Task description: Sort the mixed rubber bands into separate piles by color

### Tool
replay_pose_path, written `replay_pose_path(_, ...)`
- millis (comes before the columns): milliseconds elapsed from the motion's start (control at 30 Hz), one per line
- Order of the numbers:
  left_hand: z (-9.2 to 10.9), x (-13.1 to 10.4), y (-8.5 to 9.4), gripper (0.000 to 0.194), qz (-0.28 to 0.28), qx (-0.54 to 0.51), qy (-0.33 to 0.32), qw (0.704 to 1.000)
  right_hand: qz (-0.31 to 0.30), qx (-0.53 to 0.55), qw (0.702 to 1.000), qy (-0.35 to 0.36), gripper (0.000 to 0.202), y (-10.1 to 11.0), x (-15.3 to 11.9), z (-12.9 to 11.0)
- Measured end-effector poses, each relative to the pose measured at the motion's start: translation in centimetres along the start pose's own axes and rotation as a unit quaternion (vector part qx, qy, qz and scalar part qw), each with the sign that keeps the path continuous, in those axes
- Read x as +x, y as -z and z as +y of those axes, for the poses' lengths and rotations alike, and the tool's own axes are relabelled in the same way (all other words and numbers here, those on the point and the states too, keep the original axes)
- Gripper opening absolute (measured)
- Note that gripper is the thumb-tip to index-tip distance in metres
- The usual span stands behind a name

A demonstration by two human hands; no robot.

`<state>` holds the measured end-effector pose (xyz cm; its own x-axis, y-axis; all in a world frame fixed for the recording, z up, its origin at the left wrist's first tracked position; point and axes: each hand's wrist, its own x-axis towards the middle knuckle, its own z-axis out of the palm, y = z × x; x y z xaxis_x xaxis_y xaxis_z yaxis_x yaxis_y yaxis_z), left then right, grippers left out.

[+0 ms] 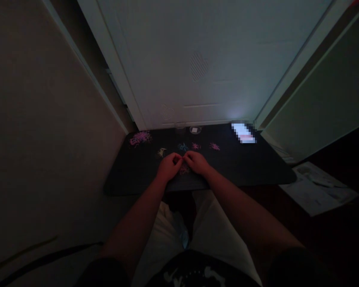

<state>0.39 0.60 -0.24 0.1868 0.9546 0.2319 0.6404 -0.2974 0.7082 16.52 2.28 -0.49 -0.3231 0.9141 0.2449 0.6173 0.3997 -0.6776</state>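
My left hand (169, 165) and my right hand (196, 162) meet fingertip to fingertip above the near middle of a black table (131, 169). Both are pinched closed; whatever sits between the fingers is too small and dark to make out. Just below them lies a pinkish pile of thin small strands (184, 170), partly covered by the hands. Beyond the fingers are a blue pile (183, 147) and a pink pile (196, 146) of similar strands. A pale yellow pile (161, 152) lies to the left, and another pink pile (214, 146) to the right.
A larger pink and purple heap (140, 138) fills the back left corner. Against the white door panel (167, 59) stand a clear container (180, 128) and a round lid (195, 130). A lit phone (243, 132) lies back right. Papers (320, 189) are on the floor at right.
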Motion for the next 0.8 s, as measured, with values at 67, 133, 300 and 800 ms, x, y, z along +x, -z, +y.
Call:
replay_pose_path(67,-0.06,0.05,-0.05,0.015,-0.006,-0.006,0.002,1.0,-0.001,-0.003,1.0,-0.004,0.02,0.04,0.0,-0.04)
replay_pose_path(133,-0.12,0.06,-0.06,0.015,-0.014,-0.008,-0.001,1.0,-0.002,-0.008,1.0,-0.006,0.019,0.04,0.03,-0.06)
replay_pose_path(300,0.02,0.0,0.03,0.018,-0.012,0.006,-0.012,1.0,0.008,-0.017,1.0,-0.008,0.021,-0.14,0.07,0.1)
replay_pose_path(800,0.55,-0.09,0.16,0.02,-0.022,0.015,-0.022,0.999,0.037,0.007,0.999,-0.015,0.024,-0.21,0.1,0.3)
